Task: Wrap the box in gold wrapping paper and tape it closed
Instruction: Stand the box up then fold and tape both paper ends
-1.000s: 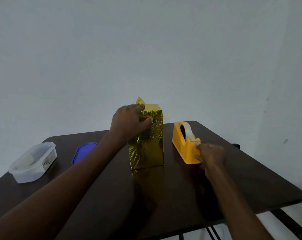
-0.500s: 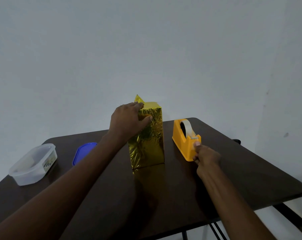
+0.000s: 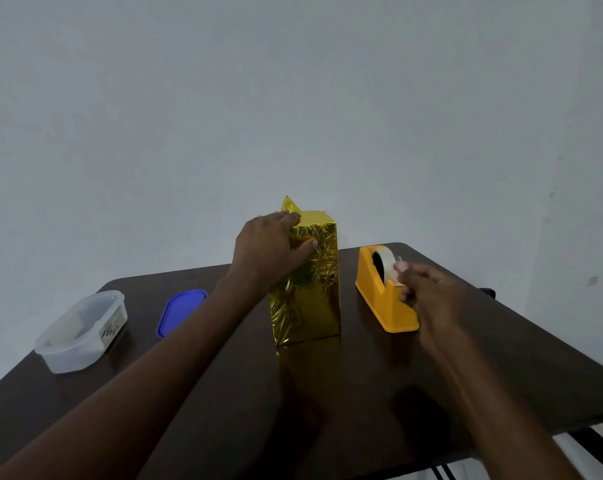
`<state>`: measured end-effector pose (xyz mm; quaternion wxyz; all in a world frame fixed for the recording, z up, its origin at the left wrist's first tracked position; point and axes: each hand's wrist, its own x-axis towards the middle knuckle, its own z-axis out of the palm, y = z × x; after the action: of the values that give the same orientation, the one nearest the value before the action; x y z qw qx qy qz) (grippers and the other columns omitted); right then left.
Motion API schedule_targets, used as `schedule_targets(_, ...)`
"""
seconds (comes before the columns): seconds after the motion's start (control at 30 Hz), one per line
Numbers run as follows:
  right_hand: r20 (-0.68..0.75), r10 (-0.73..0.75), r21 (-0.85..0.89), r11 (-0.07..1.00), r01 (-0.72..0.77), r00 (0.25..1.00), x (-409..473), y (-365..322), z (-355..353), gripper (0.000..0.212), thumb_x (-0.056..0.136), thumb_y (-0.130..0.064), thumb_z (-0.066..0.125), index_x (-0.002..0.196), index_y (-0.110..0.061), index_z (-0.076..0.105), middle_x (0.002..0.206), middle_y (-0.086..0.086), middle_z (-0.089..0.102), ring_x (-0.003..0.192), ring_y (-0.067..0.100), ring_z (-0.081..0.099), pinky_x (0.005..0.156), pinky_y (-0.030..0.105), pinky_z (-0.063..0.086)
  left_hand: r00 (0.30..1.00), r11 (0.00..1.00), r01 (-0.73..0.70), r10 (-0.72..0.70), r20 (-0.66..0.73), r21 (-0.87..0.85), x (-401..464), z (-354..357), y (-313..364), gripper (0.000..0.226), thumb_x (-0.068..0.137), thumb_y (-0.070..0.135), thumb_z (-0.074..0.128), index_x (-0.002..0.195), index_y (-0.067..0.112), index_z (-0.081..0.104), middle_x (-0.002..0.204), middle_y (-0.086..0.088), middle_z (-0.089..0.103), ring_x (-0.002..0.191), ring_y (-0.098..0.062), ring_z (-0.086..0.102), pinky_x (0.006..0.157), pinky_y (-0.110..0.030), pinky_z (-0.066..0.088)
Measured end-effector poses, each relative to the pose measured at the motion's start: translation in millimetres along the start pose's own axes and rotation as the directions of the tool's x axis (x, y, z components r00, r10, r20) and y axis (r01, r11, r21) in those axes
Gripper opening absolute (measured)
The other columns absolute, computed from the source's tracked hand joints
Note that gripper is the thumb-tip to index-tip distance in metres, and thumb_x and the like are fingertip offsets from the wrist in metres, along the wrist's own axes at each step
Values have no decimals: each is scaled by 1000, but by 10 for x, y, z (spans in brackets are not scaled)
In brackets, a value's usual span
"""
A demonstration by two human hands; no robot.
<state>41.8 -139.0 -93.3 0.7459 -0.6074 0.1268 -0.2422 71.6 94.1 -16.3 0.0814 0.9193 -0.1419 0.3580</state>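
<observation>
Both forearms reach forward over a dark, smooth surface (image 3: pixel 362 393). The left hand (image 3: pixel 268 251) lies against the upper left side of the upright box (image 3: pixel 307 278): its fingers (image 3: pixel 286 216) reach over the top edge and the thumb (image 3: pixel 305 244) crosses the near face, so its grip is wrapped round the box's top corner. The right hand (image 3: pixel 431 289), slightly blurred, has its fingers bunched at the front of the tape dispenser (image 3: pixel 384 292), where they appear to pinch the free end of the clear tape (image 3: pixel 386 263); how firmly they grip cannot be told.

The box is a tall cuboid sheathed in crinkled, mirror-like gold wrapping paper, which throws a reflection on the surface below. A pointed paper flap (image 3: pixel 289 204) stands up at the top, behind the left fingertips. The box stands at mid-surface, under the left grip and just left of the dispenser, apart from the right grip.

The dispenser is matte orange plastic, wedge-shaped. To the left lie a flat blue lid (image 3: pixel 180 311) and a translucent rounded container (image 3: pixel 81 330), well apart from the box.
</observation>
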Motion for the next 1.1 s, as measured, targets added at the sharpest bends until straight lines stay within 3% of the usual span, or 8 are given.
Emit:
schedule_targets(0.1, 135, -146, -83, 984, 158, 980, 42, -448, 137, 12, 82, -17, 77, 90, -8, 77, 61, 4, 60, 54, 13, 52, 59, 27, 50, 1000, 1000, -4, 4, -2, -6, -10, -25, 19, 65, 88, 61, 55, 139, 20, 53, 144, -3, 53, 130, -22, 50, 102, -35, 41)
schedule_targets(0.2, 343, -265, -181, 923, 341, 901, 80, -915, 395, 9, 81, -15, 77, 84, -6, 77, 69, 5, 68, 53, 12, 52, 56, 25, 51, 1000, 1000, -12, 12, 3, -5, -18, -57, 23, 64, 89, 60, 54, 140, 19, 52, 145, -2, 52, 131, -21, 49, 103, -33, 38)
schedule_targets(0.37, 570, -187, -443, 750, 491, 800, 225, -1294, 980, 16, 79, -12, 76, 87, 2, 76, 80, 16, 72, 53, 15, 52, 55, 26, 49, 1000, 1000, -22, 22, -3, 9, -16, -64, 22, 60, 89, 57, 56, 134, 18, 56, 134, -1, 60, 121, -22, 55, 96, -33, 42)
schedule_targets(0.7, 592, -134, -603, 582, 547, 795, 485, -1224, 1434, 22, 74, -8, 79, 87, 10, 74, 84, 26, 72, 58, 23, 58, 64, 34, 54, 999, 1000, -29, 29, -19, 11, -21, -59, 24, 58, 90, 56, 57, 131, 16, 59, 128, -2, 63, 114, -23, 58, 93, -34, 42)
schedule_targets(0.83, 603, -165, -652, 461, 602, 780, 500, -1193, 1471, 27, 74, -17, 80, 86, 6, 76, 80, 21, 74, 59, 23, 66, 72, 36, 59, 999, 999, -34, 34, -36, 5, -25, -57, 12, 56, 89, 55, 58, 128, 14, 61, 126, -3, 64, 113, -24, 59, 93, -35, 43)
schedule_targets(1.0, 616, -249, -685, 301, 664, 748, 417, -1138, 1504, 21, 75, -23, 77, 78, -2, 75, 62, 9, 67, 49, 16, 58, 60, 28, 50, 999, 999, -35, 35, -22, 19, -10, -59, 20, 58, 90, 57, 55, 130, 16, 59, 130, 0, 62, 116, -22, 56, 95, -33, 41)
schedule_targets(1.1, 579, -237, -742, 242, 625, 780, 465, -1109, 1479, 31, 70, -33, 79, 71, -6, 64, 61, 5, 60, 51, 17, 58, 56, 25, 47, 999, 999, -33, 33, -6, 20, -13, -73, 10, 60, 90, 58, 55, 133, 16, 58, 131, -1, 61, 118, -22, 56, 95, -34, 41)
